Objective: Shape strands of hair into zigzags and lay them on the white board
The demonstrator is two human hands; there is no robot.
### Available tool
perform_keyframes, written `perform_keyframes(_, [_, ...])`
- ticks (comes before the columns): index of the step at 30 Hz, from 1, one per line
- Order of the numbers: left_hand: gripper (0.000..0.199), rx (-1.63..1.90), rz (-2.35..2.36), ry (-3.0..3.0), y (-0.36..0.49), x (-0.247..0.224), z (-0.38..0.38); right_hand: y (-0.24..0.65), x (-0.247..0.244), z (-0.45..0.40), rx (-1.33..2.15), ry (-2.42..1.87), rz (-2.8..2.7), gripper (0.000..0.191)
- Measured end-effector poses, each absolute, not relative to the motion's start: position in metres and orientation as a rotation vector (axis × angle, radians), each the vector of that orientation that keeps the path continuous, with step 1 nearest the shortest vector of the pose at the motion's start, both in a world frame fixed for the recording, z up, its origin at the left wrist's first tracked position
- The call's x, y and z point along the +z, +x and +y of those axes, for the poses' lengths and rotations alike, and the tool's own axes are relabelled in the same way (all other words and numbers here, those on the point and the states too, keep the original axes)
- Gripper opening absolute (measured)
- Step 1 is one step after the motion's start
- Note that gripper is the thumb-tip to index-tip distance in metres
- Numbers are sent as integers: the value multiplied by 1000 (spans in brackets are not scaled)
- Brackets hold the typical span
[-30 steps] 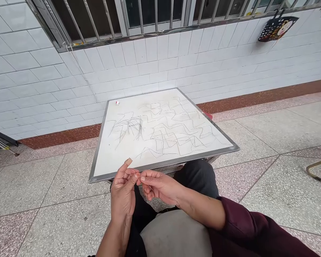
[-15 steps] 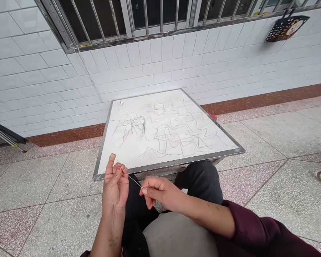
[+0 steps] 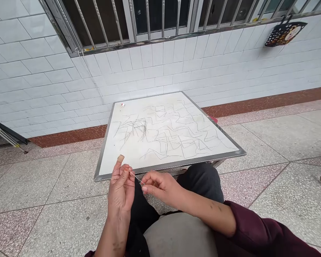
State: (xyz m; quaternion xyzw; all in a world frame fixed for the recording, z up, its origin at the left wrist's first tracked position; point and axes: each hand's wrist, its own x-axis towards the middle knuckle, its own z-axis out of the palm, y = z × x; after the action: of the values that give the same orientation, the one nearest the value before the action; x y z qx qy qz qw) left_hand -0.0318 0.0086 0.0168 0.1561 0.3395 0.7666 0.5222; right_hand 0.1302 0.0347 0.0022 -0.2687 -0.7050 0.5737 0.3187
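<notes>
A thin, pale wire-like strand is stretched between my two hands, just in front of the near edge of the table. My left hand, palm turned up, pinches its upper part between thumb and fingers. One raised fingertip there wears a tan bandage. From the right side, my right hand grips the lower end with thumb and forefinger. Many thin, dark bent strands lie spread over the white tabletop, with a denser tangle at its left.
The table's grey metal rim runs just beyond my knees. At its far left corner sits a small white-and-red object. A tiled wall and a barred window stand behind. A patterned bag hangs at upper right.
Both hands have shifted slightly right, the left one more, so the gap between them is shorter. My right fingers have moved a little along or with the strand. The view has tilted slightly.
</notes>
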Motion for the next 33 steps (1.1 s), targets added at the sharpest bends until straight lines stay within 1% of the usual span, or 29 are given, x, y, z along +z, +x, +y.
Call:
perform_keyframes(2, [51,1830,885,383,-26,15,8,126,1,33,1512,-737,-1826,20])
perform_keyframes(7, [47,1746,1036,509,-15,7,2,125,-4,32,1609,-840,-1698,27])
perform_keyframes(13, [43,1727,1059,537,-9,0,-1,126,-12,35,1743,-738,-1582,39])
perform_keyframes(18, [36,1695,1091,583,-9,0,-4,129,-13,38,1930,-682,-1492,42])
perform_keyframes(21, [34,1706,1121,604,-9,-1,-5,130,-14,37,1853,-691,-1543,40])
perform_keyframes(24, [33,1726,1117,611,-8,-2,-5,131,-14,35,1681,-720,-1658,36])
perform_keyframes(27, [32,1729,1132,644,-7,-2,-5,132,-13,33,1553,-737,-1752,37])
perform_keyframes(30, [31,1699,1180,708,-6,-3,-5,132,-14,33,1555,-716,-1768,37])
perform_keyframes(33, [29,1707,1218,728,-6,-6,-5,133,-18,34,1542,-703,-1803,31])
